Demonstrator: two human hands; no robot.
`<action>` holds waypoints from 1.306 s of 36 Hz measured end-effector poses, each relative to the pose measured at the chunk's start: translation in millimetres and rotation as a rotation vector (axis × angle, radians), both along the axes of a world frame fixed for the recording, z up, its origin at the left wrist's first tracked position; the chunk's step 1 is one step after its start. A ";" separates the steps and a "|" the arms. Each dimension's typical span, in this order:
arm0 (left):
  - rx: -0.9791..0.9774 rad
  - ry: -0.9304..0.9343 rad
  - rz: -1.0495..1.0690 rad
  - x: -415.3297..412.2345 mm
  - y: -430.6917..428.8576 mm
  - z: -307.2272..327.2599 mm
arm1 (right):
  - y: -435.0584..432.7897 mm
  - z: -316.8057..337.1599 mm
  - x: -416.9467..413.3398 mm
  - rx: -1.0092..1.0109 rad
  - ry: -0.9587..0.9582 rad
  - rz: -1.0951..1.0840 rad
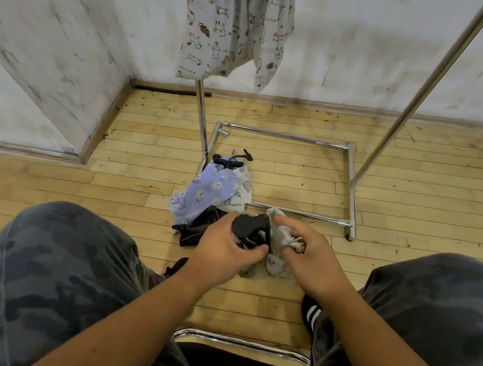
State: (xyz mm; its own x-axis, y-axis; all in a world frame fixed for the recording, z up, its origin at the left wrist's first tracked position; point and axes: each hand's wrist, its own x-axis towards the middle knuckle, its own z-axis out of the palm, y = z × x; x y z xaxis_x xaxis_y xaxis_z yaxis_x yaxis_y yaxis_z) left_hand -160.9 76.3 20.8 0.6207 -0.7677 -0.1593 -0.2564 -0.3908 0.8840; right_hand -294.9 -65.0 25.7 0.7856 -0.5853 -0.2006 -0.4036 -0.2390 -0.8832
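At the far left, a scuffed white wall (52, 23) meets the wooden floor (423, 197) in a corner. A person sits with knees apart in camouflage trousers (60, 264). The chrome rim of a chair (242, 342) shows near, between the legs.

Left of centre and far, a printed garment (238, 22) hangs on a chrome rack (286, 135), whose base frame lies on the floor. At the frame's left end is a pile. A black hanger (232, 160) lies farthest, then a leaf-print cloth (242, 189) and a blue floral cloth (210, 192). A dark garment (193, 232) lies nearest.

Just above the near edge of the pile, the left hand (222, 251) has its fingers and thumb curled around a black item (247, 227). The item is bunched, and what it is cannot be told. A pale cloth (279, 237) touches it on the right and droops below both hands. The right hand (310, 258) pinches this cloth, with its fingers bent into the folds. Both hands are held close together above the floor, between the knees.

Further right, the rack's second pole slants up and away. A black shoe (312, 314) with white stripes rests on the floor by the right leg.
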 end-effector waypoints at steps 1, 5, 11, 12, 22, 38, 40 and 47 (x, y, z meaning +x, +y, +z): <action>0.007 -0.026 0.008 -2.0 -1.5 -0.9 | 0.3 3.5 0.1 0.030 -0.025 -0.008; 0.004 -0.133 0.048 -4.3 -3.6 -7.9 | 4.5 9.9 -0.5 0.081 -0.066 -0.007; 0.095 -0.180 -0.091 15.1 3.5 -14.2 | -0.1 4.3 1.5 0.131 -0.029 -0.115; 0.104 -0.175 -0.116 17.0 6.6 -16.4 | -3.1 2.4 0.3 0.127 -0.003 -0.143; 0.245 -0.137 0.114 26.2 11.4 -27.4 | -16.1 -11.0 -8.4 -0.043 0.224 -0.386; 0.246 -0.046 0.203 29.7 13.5 -28.8 | -14.9 -8.7 -9.3 0.017 0.190 -0.377; 0.267 0.007 0.227 31.1 10.4 -26.5 | -15.6 -9.1 -8.5 0.015 0.212 -0.360; 0.023 0.521 0.431 34.2 3.5 -16.6 | -16.7 -14.6 -8.6 -0.037 0.302 -0.350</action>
